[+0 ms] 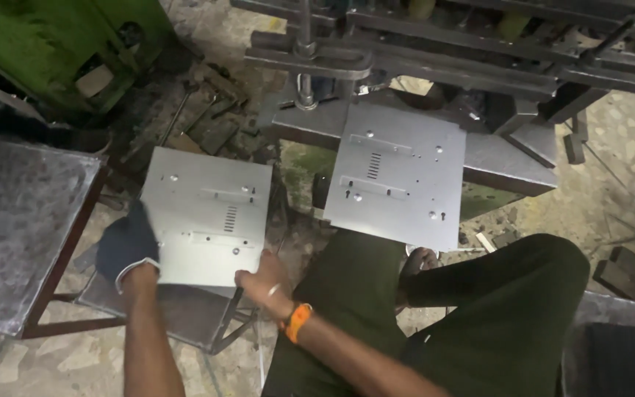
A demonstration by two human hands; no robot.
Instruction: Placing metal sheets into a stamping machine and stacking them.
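We found a punched metal sheet (pixel 209 215), grey and roughly square, held up on a slight tilt at the person's left, above a low dark stand (pixel 174 312) and the littered floor. Its face carried a block of short slots near the middle, two raised strips and a few small round holes. The left hand (pixel 128 244), in a dark glove with a pale cuff, was clamped on the sheet's left edge. The right hand (pixel 262 281), bare, gripped the lower right corner, thumb on top; an orange band (pixel 297 321) sat on that wrist. Both hands were thus closed on the same sheet, well apart from each other across its width. To the right we saw a second sheet (pixel 398 175) of the same pattern, lying flat on the grey bed of a press (pixel 505 158), its near edge overhanging toward the person's knees. Above it ran dark steel bars and a vertical rod (pixel 304 55). The person's legs in dark green trousers (pixel 494 316) filled the lower right. At far left stood a steel-topped table (pixel 20 220) with a rust-red frame, and behind it a green machine (pixel 53 51). Scrap offcuts lay on the floor between them.
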